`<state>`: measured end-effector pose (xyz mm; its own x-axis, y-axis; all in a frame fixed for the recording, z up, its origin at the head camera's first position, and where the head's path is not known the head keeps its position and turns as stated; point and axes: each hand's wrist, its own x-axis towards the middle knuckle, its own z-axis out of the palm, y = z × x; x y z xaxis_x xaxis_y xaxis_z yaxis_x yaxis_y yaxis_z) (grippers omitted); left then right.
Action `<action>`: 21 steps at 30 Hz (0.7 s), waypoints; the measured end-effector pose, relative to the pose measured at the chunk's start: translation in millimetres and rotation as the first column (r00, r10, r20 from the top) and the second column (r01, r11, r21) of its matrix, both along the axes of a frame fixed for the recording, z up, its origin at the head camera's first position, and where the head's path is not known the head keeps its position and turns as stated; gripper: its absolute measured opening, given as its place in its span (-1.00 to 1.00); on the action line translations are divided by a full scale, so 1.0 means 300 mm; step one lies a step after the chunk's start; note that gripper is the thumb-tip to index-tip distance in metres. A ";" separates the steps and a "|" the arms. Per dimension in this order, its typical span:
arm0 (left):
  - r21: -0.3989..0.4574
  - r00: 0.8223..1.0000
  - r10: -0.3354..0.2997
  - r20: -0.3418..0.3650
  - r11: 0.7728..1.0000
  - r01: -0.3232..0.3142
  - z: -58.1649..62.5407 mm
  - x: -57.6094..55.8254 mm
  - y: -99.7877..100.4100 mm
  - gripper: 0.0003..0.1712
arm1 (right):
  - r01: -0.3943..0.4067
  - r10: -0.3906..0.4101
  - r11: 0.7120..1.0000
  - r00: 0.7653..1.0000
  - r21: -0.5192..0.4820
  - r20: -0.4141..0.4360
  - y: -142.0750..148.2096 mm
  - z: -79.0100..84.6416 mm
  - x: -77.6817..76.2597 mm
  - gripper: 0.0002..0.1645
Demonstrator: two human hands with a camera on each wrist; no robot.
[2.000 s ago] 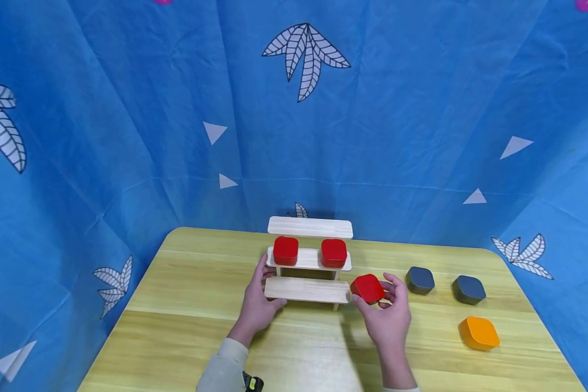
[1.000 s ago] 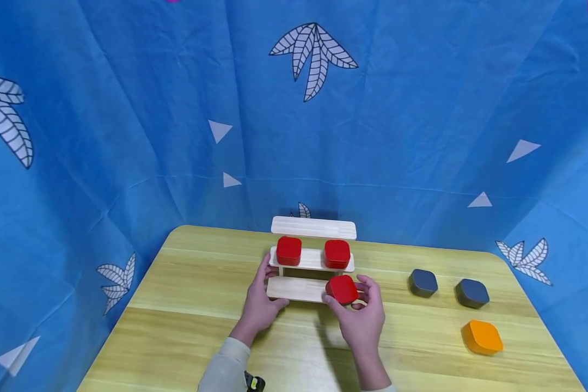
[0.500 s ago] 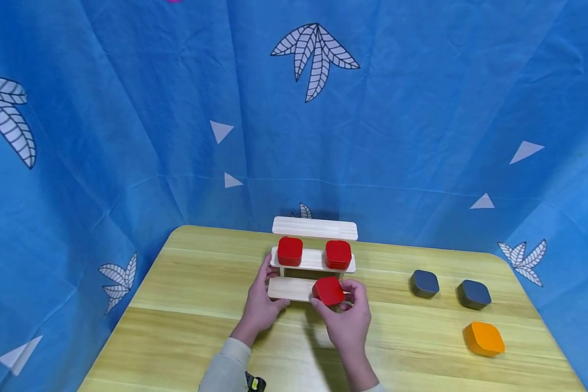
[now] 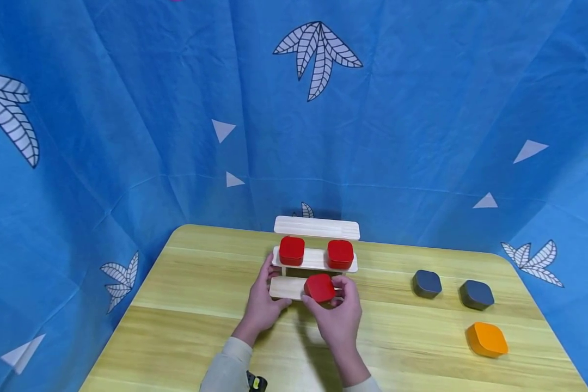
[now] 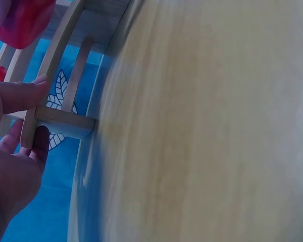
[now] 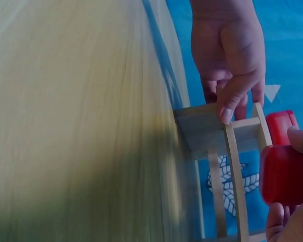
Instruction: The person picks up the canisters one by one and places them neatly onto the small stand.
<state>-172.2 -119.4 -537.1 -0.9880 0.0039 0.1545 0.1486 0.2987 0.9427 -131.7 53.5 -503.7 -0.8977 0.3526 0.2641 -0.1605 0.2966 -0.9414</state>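
A small wooden three-tier rack (image 4: 285, 288) stands near the back of the table. My left hand (image 4: 263, 306) grips its left end, thumb at the lowest tier's front edge; in the left wrist view the fingers wrap the end of the wooden board (image 5: 54, 60). Between thumb and fingers, my right hand (image 4: 342, 321) holds a red rounded-square box (image 4: 319, 287) over the lowest tier. The right wrist view shows a gap between this red box (image 6: 284, 175) and the board. Two similar red boxes, one left (image 4: 292, 250) and one right (image 4: 340, 254), sit on the middle tier.
Right of the rack lie two dark grey boxes, one nearer (image 4: 427, 284) and one farther right (image 4: 477, 294). An orange box (image 4: 487, 339) lies in front of them. The wooden table (image 4: 196, 272) ends at a blue patterned cloth (image 4: 176, 109) behind.
My right hand has carried the red box leftward, from beside the rack's right end to over the middle of the lowest tier. My left hand stays on the rack. The view shifts slightly.
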 end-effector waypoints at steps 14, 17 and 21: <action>0.001 1.000 -0.001 -0.019 1.000 0.001 0.004 -0.002 -0.004 0.37 | -0.035 0.036 0.999 0.999 0.028 -0.034 -0.048 -0.014 -0.019 -0.14; -0.001 1.000 -0.001 -0.023 1.000 0.001 0.002 -0.002 -0.004 0.36 | -0.032 0.033 0.999 0.999 0.030 -0.033 -0.056 -0.018 -0.019 -0.14; -0.009 1.000 0.004 -0.009 1.000 -0.004 -0.002 -0.002 -0.003 0.35 | -0.030 0.031 0.998 0.999 0.046 -0.022 -0.068 -0.023 -0.020 -0.12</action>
<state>-172.8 -120.3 -537.7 -0.9865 0.0012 0.1638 0.1562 0.3077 0.9386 -137.6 33.2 -510.6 -0.9015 0.3124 0.2994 -0.1908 0.3339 -0.9231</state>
